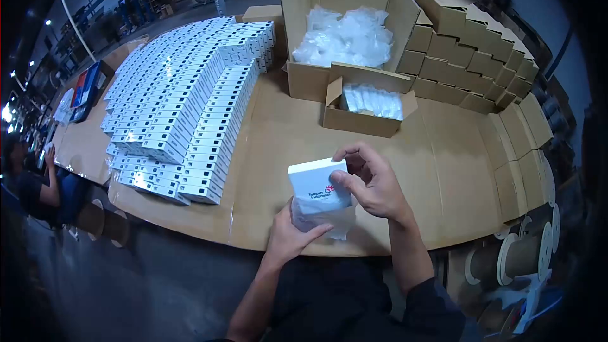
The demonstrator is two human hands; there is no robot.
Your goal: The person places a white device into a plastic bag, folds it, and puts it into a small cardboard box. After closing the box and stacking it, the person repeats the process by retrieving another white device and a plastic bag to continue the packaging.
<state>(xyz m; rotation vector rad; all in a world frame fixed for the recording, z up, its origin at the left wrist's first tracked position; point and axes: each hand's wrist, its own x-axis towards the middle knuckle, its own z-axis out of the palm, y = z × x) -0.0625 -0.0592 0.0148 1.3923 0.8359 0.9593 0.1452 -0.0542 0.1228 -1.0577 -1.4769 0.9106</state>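
Note:
A white box (318, 183) with a red logo and dark lettering is tilted above the cardboard-covered table. Its lower part sits inside a clear plastic bag (326, 218). My left hand (290, 233) is closed around the bag and the bottom of the box. At the box's upper right corner, my right hand (373, 183) pinches the edge between thumb and fingers. Beyond the hands stands an open carton (361, 120) holding plastic-wrapped items (372, 101).
Stacked white boxes (171, 88) cover the table's left side. A large carton (308, 80) of clear plastic bags (345, 35) stands at the back, beside piled brown boxes (453, 57). Spools (525, 253) are at the lower right. Another person (41, 183) is at far left.

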